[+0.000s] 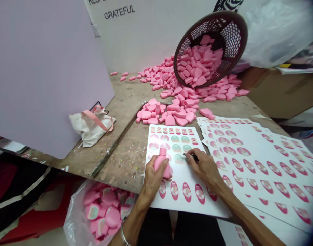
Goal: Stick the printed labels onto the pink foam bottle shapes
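My left hand [155,174] is closed around a small pink plastic bottle [162,163], held with its neck pointing away from me over a sticker sheet [177,208]. A thin dark pointed tool [194,157] is pinched in my right hand [204,167]; its exact kind is hard to make out. The tool's tip is at the edge of a green oval sticker [179,158] on the sheet. Rows of pink and green stickers are printed across this white sheet. My left hand hides some of them.
Many pink bottles [180,112] are heaped beyond the sheet, spilling from a tipped brown basket [245,37]. More sticker sheets [254,143] lie to the right. A cloth bag [90,131] sits at left. Below the table edge, a plastic bag [74,218] holds labelled pink bottles.
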